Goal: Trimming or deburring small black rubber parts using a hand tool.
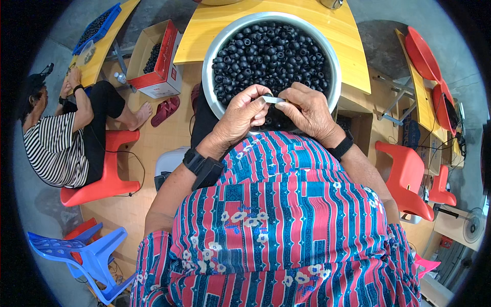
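Observation:
A large round metal basin [208, 74] full of small round black pieces with holes [273, 53] stands in front of me. Over its near rim, my left hand [244, 113] is closed in a pinch on one such black piece [268, 95], mostly covered by the thumb and finger. My right hand [311, 110] pinches a short, flat, whitish strip [274, 100] between thumb and forefinger. The strip's other end reaches the black piece at my left fingertips. Whether the strip is a blade is too small to tell.
A yellow table [353, 56] extends beyond the basin. To the left, a person in a striped shirt [59, 148] sits on a red chair [110, 169] near an open carton [156, 66]. A blue chair [94, 261] stands behind them. Red stools [401, 176] and red basins [423, 53] are at right.

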Demonstrator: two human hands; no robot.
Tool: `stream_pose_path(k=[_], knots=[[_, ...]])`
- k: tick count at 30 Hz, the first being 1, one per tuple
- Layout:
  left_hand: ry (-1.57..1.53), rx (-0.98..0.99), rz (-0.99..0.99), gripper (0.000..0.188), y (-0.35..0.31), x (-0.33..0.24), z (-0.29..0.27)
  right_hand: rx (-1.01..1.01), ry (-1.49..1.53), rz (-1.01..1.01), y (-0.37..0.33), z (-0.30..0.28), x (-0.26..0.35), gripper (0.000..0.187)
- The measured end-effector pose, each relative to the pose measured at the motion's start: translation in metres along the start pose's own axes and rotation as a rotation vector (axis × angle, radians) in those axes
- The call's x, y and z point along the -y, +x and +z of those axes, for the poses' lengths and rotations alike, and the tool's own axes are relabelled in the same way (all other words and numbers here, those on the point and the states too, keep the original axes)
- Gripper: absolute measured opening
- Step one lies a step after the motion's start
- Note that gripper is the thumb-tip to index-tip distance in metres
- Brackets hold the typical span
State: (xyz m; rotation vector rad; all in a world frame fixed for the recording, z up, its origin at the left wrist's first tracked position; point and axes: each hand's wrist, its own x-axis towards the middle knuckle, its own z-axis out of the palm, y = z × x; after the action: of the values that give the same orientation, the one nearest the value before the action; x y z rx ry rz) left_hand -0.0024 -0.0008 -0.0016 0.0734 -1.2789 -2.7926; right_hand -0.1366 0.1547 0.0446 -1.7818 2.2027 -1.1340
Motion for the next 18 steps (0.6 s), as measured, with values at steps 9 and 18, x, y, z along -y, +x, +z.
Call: stream_pose_path(k=[9, 18], knots=[[-0.012, -0.002, 0.003, 0.021, 0.0012, 0.0002, 0.0006, -0.003, -0.023, -0.023, -0.0001, -0.0004, -0.0006, 0.02], [-0.002, -0.006, 0.005, 0.019, 0.0011, -0.0009, 0.0013, -0.005, -0.025, -0.016, 0.0001, -0.0001, -0.0007, 0.019]])
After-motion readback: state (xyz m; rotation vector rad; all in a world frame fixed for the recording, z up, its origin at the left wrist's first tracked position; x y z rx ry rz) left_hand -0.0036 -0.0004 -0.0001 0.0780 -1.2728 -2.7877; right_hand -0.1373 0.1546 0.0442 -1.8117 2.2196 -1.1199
